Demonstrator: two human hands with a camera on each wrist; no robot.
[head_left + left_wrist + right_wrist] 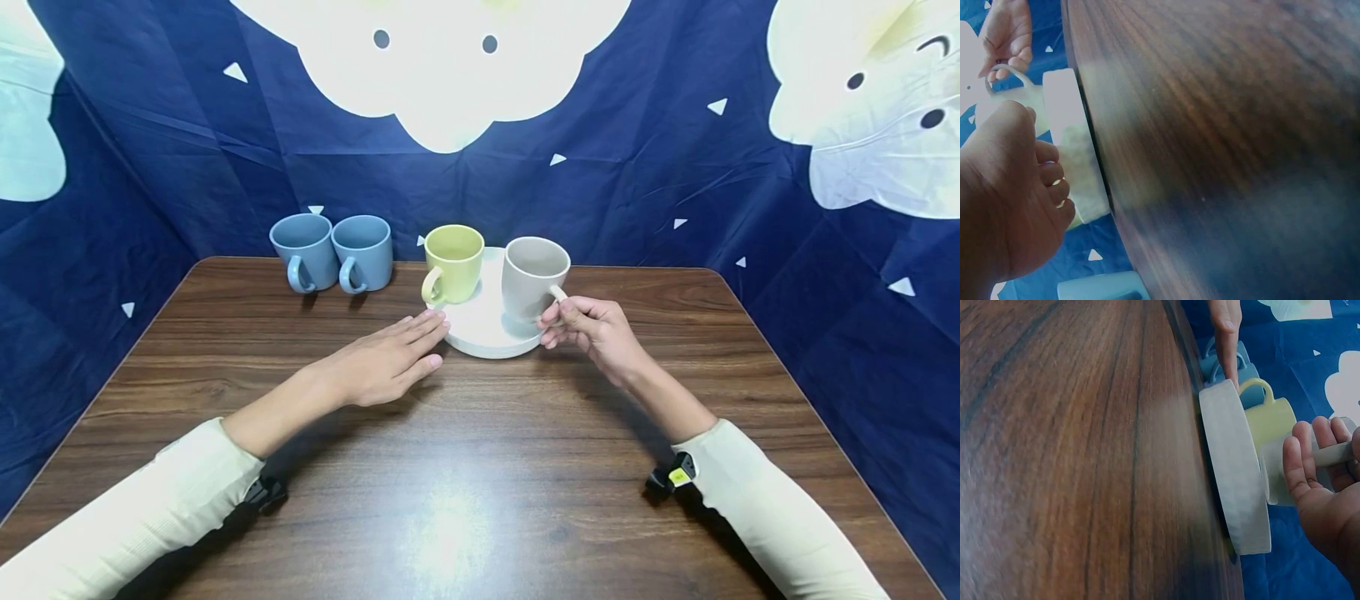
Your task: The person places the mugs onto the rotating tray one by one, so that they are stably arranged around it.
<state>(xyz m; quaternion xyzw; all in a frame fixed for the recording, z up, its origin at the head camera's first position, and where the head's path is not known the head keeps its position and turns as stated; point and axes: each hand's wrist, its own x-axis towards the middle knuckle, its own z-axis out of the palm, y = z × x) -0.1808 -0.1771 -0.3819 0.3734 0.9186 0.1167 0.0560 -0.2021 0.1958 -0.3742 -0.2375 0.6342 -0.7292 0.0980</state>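
Observation:
On the round white tray (491, 337) stands a yellow-green mug (456, 275), its handle turned to the left front. A light grey mug (527, 287) is at the tray's right side, its base right at the tray's surface in the right wrist view (1277, 478). My right hand (596, 333) pinches the grey mug's handle (557, 292) between thumb and fingers. With fingers straight, my left hand (386, 360) reaches to the tray's left front rim, fingertips right at the edge. In the left wrist view, that hand (1016, 187) partly covers the tray and mugs.
Two blue mugs (303, 250) stand side by side at the back left of the wooden table (480, 450), left of the tray. Behind the table's back edge hangs a dark blue cloth (645, 192) with white cloud shapes.

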